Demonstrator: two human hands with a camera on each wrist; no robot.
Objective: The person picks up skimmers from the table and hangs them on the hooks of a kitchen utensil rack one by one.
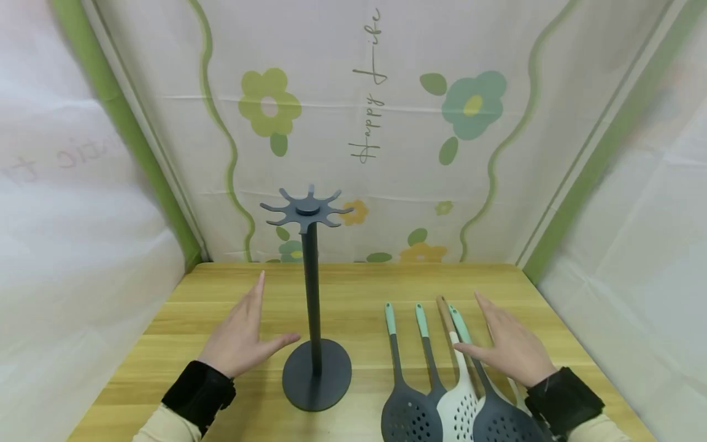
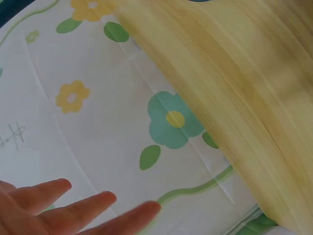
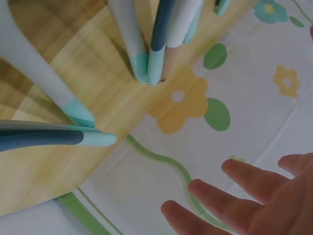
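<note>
A dark utensil stand (image 1: pixel 311 294) with a round base and a ring of hooks on top stands upright, its hooks bare. My left hand (image 1: pixel 243 337) hovers at its left, fingers straight and thumb spread toward the pole. On the right lie several kitchen utensils: a dark skimmer with a mint handle end (image 1: pixel 411 411), a white skimmer with a tan handle end (image 1: pixel 461 402) and another dark skimmer (image 1: pixel 505 420). Above the rightmost ones my right hand (image 1: pixel 510 344) is held with fingers extended, gripping nothing. Both wrist views show spread fingers holding nothing.
The wooden table (image 1: pixel 221 288) ends at a flower-printed fabric wall (image 1: pixel 331 147) at the back. White fabric sides with green edging rise at left and right. In the right wrist view, several handles (image 3: pixel 100 139) lie near the table's edge.
</note>
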